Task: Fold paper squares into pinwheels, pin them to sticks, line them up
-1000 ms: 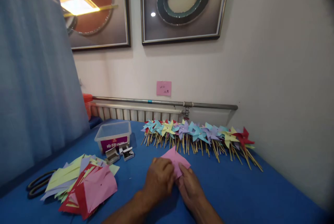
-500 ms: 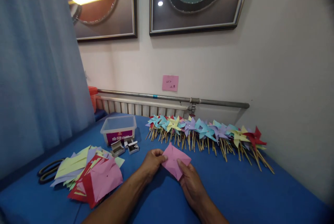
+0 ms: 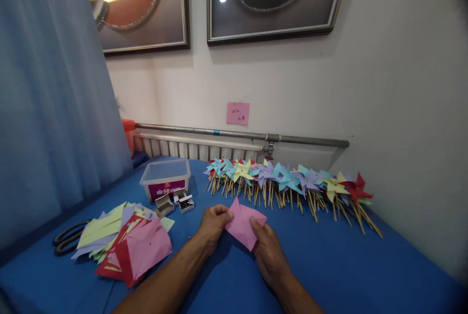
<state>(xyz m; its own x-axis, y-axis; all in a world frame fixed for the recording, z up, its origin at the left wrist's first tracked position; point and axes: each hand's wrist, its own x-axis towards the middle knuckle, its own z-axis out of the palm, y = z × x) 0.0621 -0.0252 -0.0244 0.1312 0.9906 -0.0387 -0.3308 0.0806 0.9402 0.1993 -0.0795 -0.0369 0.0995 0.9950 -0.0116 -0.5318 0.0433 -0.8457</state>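
Observation:
A pink paper square point(image 3: 243, 223) with cut corners is held between both hands just above the blue table point(image 3: 329, 265). My left hand point(image 3: 213, 224) pinches its left corner. My right hand point(image 3: 268, 251) grips its lower right edge with the thumb on top. One flap of the pink paper is bent upward at the top. To the left lies a pile of cut paper sheets point(image 3: 124, 243) in pink, red, yellow and lilac.
A long row of finished paper pinwheels on sticks point(image 3: 288, 185) lies along the wall. A clear plastic box point(image 3: 166, 178) and small open pin boxes point(image 3: 175, 204) stand behind the pile. Black scissors point(image 3: 68, 238) lie far left by a blue curtain point(image 3: 47, 109).
My left hand slid from on top of the pink paper to its left corner. The paper was lifted and turned, and one flap now stands up.

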